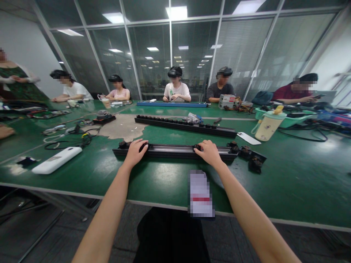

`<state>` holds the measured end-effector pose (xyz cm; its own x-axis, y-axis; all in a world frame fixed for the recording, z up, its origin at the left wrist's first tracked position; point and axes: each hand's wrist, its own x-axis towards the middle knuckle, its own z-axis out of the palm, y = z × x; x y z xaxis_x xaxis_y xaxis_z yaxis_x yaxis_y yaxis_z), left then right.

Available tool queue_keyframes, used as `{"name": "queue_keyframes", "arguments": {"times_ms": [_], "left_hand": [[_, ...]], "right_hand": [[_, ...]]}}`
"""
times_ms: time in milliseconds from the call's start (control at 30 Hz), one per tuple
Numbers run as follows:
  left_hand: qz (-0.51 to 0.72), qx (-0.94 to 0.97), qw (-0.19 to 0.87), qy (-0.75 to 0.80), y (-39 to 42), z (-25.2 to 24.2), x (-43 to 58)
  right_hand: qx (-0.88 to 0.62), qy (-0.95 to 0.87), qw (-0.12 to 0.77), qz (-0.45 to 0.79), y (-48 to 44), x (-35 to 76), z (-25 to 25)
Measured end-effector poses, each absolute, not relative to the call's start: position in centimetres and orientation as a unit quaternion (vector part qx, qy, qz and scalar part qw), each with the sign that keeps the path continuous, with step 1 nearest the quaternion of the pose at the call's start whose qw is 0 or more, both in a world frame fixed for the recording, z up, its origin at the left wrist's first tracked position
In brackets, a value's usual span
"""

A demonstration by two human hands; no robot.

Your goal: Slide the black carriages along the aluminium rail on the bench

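Observation:
A long black channel-shaped bar (170,150) lies crosswise on the green table in front of me. My left hand (135,151) is over its left part, with thumb and fingers closed around a small black block (144,146) in the channel. Over the right part, my right hand (208,151) grips another small black block (197,147) between thumb and fingers. The channel between the hands shows a smooth grey floor. More black blocks (233,147) sit at the bar's right end, and a few loose black blocks (255,163) lie just beyond it.
Behind lies a second black bar (186,126) with several blocks along it. A white phone (249,138) and a cream tumbler (270,126) stand to the right. On the left are a white case (57,160) and cables (71,140). Several people sit across the table.

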<state>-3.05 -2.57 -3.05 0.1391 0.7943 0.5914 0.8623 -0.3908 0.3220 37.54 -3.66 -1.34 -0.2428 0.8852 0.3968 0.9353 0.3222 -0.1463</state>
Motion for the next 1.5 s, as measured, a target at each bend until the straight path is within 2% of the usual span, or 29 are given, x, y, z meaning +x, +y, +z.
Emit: {"name": "queue_keyframes", "arguments": {"times_ms": [1500], "left_hand": [[-0.359,-0.753,0.059,-0.549,-2.29,-3.43,-3.33]], "right_hand": [[-0.592,-0.775,0.204,-0.084,-3.74,37.50,-1.57]]}}
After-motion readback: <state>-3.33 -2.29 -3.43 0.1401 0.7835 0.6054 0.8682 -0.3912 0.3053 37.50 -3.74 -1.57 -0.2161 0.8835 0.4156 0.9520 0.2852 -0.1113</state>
